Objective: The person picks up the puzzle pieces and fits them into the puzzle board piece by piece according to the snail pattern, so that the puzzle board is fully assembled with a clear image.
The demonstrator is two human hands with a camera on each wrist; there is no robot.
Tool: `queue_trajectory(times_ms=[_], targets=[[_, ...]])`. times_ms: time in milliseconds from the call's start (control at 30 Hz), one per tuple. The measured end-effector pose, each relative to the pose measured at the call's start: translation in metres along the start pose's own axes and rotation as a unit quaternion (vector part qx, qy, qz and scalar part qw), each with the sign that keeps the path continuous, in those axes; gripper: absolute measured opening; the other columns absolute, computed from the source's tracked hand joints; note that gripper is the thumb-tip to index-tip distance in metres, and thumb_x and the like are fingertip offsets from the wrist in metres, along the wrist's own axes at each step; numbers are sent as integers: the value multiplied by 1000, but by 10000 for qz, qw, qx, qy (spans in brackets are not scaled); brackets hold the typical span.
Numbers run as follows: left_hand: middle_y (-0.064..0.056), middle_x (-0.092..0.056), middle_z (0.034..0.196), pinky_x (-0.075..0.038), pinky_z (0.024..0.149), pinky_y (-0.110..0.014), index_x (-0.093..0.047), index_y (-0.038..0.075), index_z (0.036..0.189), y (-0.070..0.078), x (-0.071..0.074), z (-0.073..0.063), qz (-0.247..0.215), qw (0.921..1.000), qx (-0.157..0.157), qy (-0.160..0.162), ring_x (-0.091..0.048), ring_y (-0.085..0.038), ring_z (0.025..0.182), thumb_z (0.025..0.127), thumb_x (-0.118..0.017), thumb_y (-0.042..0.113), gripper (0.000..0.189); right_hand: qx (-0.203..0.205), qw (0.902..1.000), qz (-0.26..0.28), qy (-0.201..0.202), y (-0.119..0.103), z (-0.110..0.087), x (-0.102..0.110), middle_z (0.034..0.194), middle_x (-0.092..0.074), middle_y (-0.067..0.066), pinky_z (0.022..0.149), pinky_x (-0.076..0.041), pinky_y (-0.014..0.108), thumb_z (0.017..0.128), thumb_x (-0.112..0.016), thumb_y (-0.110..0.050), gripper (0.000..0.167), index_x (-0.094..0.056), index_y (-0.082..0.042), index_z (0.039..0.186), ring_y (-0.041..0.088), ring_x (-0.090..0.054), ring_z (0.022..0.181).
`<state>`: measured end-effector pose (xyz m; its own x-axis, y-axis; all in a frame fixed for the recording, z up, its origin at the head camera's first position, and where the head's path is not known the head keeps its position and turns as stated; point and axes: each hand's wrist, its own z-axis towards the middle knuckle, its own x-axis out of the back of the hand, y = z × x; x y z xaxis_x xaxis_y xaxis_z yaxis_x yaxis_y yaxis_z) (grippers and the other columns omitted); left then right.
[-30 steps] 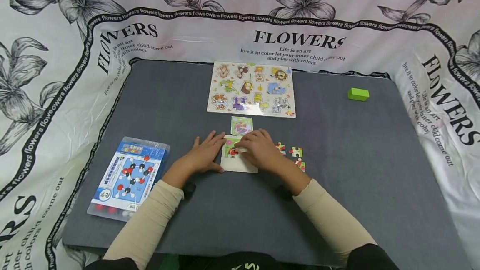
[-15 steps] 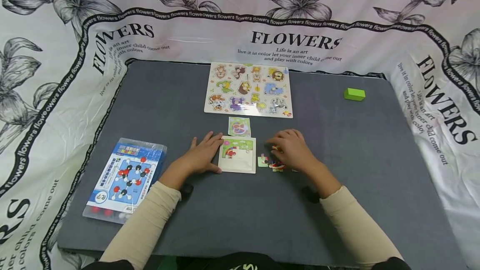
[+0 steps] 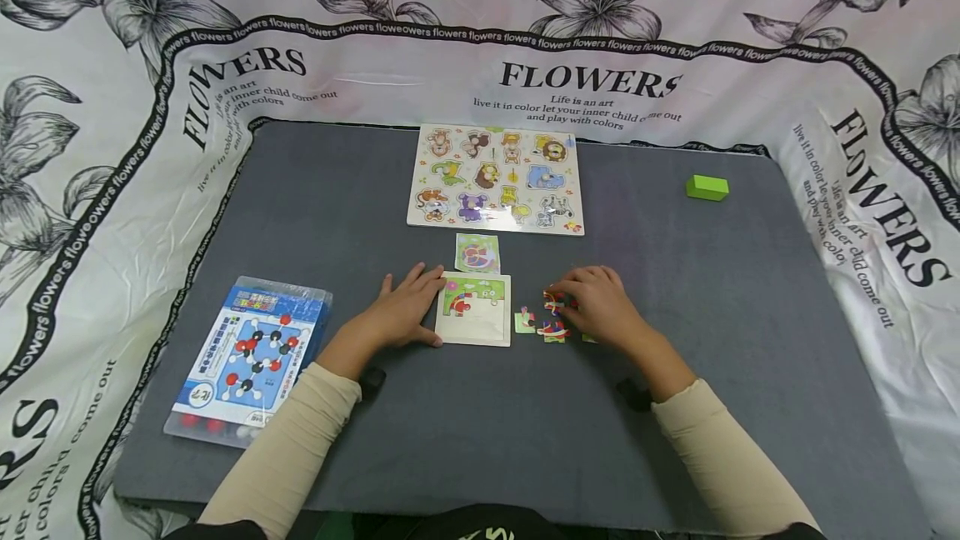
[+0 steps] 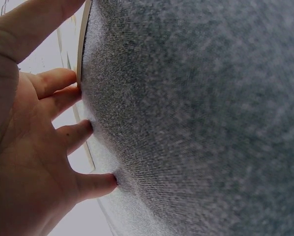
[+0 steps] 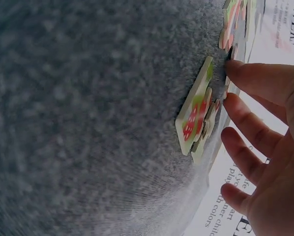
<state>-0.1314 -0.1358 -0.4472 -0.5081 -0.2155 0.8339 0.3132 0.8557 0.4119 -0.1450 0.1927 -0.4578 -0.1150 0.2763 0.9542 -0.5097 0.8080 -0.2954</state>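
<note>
A small pale puzzle tray [image 3: 480, 332] lies in front of me in the head view, with joined green and red jigsaw pieces [image 3: 459, 298] along its top and left. My left hand [image 3: 401, 309] rests at the tray's left edge, fingers spread, as the left wrist view also shows. Right of the tray, my right hand [image 3: 600, 307] reaches over loose jigsaw pieces [image 3: 553, 330], partly hiding them. In the right wrist view its thumb and fingers are apart, tips low at the pieces, while a strawberry-patterned piece [image 5: 190, 123] lies nearby on the cloth.
A picture card [image 3: 477, 253] touches the tray's far side. Behind it lies an animal puzzle board [image 3: 495, 177]. To the left is a boxed molecule model set [image 3: 251, 357]; a green block [image 3: 707, 187] sits at the far right. All stand on a grey tablecloth [image 3: 480, 432].
My right hand has left the tray and moved right to the loose pieces, uncovering the tray's picture. Lately it shifted slightly further right. The left hand keeps its place at the tray.
</note>
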Motion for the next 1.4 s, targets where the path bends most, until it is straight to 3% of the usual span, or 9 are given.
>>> queue_trajectory(times_ms=[767,1400], targets=[[-8,-15,163,-6,110,-71,-28,9,153,-1,-3,0,6,10000,42,26,-3,-32,150,79,-80,39,95,181,9998,-19,32,-4,5,7,109,-68,6,103,-32,57,81,-79,-12,30,-74,-15,111,30,-56,111],[-7,-10,164,-5,111,-70,-24,9,155,-5,-3,1,-30,10000,-45,35,0,-32,150,81,-78,39,97,802,9964,275,-72,-57,39,-14,106,-67,3,101,-35,52,84,-78,-20,25,-74,-18,108,27,-57,110]])
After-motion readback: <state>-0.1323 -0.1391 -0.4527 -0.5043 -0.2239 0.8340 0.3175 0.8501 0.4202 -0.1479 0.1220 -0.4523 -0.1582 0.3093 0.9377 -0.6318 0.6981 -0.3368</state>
